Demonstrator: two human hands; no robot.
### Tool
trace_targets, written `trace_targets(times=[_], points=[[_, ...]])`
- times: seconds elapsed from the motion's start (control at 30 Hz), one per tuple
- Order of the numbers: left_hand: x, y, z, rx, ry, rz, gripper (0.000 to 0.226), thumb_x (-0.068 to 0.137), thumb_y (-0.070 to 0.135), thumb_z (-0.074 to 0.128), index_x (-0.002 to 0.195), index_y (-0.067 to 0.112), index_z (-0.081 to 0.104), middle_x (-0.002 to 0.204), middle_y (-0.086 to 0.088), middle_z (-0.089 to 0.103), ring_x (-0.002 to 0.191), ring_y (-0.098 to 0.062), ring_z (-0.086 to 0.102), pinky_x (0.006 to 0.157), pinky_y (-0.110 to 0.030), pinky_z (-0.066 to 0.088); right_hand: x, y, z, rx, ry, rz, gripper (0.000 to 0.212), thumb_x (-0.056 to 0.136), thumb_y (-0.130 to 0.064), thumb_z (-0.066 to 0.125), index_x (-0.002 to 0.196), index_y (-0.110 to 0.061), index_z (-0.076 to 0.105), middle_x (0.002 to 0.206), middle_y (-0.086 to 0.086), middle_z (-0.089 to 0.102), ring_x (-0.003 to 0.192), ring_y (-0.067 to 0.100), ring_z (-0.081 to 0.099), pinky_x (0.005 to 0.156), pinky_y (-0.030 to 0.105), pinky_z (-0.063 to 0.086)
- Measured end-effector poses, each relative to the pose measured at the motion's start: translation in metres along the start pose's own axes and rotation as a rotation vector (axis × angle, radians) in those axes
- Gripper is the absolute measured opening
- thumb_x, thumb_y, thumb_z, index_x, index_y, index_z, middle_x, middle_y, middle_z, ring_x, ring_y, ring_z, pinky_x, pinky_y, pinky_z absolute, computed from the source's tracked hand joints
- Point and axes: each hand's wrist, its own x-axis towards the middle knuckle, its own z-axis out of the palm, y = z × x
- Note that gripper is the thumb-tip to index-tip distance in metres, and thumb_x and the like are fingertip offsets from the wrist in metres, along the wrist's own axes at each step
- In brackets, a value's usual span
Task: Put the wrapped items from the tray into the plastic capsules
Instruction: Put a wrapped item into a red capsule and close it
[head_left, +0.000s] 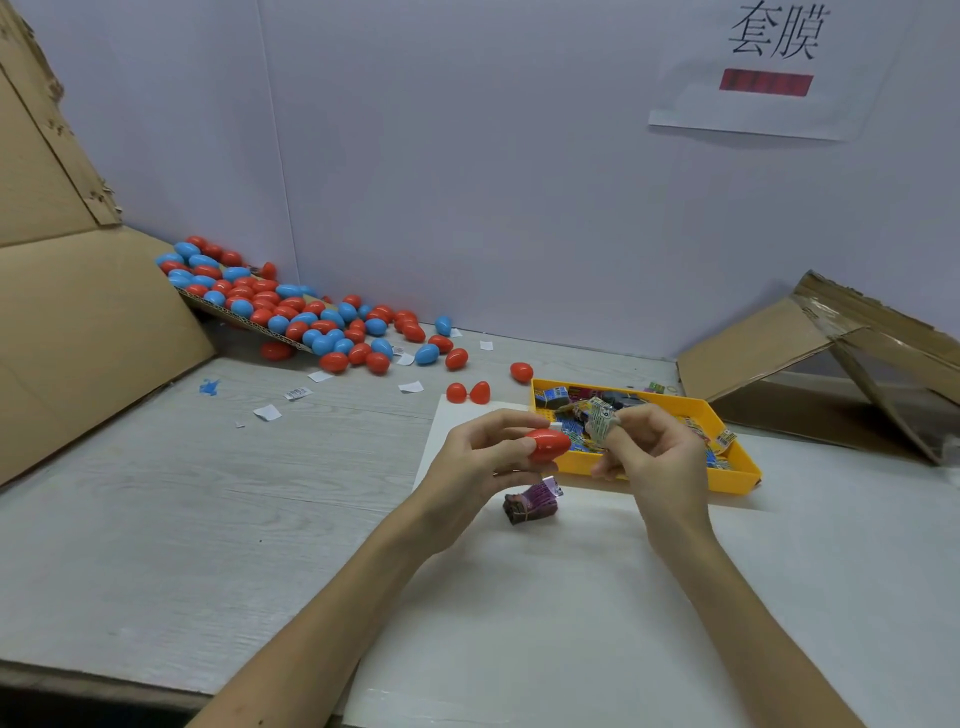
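Head camera: left hand (478, 462) grips a red egg-shaped plastic capsule (548, 446) just beside the yellow plastic tray (685, 480). Right hand (654, 452) pinches a pale printed wrapped item (602, 421) over the tray's near-left corner, close to the capsule. A purple wrapped item (532, 503) lies on the white sheet (519, 623) below both hands.

open white sheet (571, 597) near, wrapped bundle (531, 502) below hands

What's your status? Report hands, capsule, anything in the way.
Left hand holds red capsule. Right hand pinches wrapped item above yellow tray. Item not yet in capsule. Purple wrapped item lies on sheet beneath hands, not blocking.
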Motion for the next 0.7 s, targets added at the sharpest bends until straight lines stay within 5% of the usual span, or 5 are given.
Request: trace_targets(times=[0.13,0.3,0.53,0.7], points=[[-0.003,-0.003,0.004,0.024,-0.137,-0.036,0.028,0.089,0.014,0.067,0.116,0.007,0.068,0.111,-0.015,0.071,0.092,-0.031,0.072,0.081,-0.030,0.058,-0.006,0.000,0.003,-0.169,0.054,-0.162,0.019,0.085,-0.009,0.074,0.074,-0.020,0.063,0.066,-0.003,0.066,0.055,0.012,0.066,0.053,0.021,0.053],[-0.004,-0.004,0.005,0.055,-0.157,-0.031,0.021,0.089,0.014,0.070,0.110,0.012,0.074,0.129,0.004,0.065,0.093,-0.034,0.071,0.081,-0.030,0.058,-0.013,-0.002,0.009,-0.291,0.009,-0.243,0.025,0.082,-0.007,0.076,0.076,-0.026,0.062,0.069,-0.011,0.066,0.065,0.002,0.067,0.052,0.016,0.052],[-0.005,0.000,0.005,0.063,-0.113,0.008,0.021,0.087,0.020,0.067,0.107,0.017,0.075,0.119,-0.007,0.068,0.092,-0.031,0.071,0.081,-0.032,0.058,-0.009,-0.007,0.008,-0.086,-0.115,-0.101,0.022,0.083,-0.002,0.074,0.084,-0.023,0.065,0.078,-0.009,0.067,0.072,0.008,0.067,0.059,0.024,0.057],[-0.006,0.003,0.004,0.016,-0.113,0.009,0.021,0.086,0.021,0.065,0.103,0.022,0.077,0.107,-0.008,0.072,0.090,-0.026,0.070,0.083,-0.032,0.058,-0.006,-0.007,0.008,0.117,-0.231,0.083,0.028,0.087,0.004,0.066,0.098,-0.022,0.067,0.079,-0.003,0.069,0.083,0.024,0.069,0.069,0.047,0.061]])
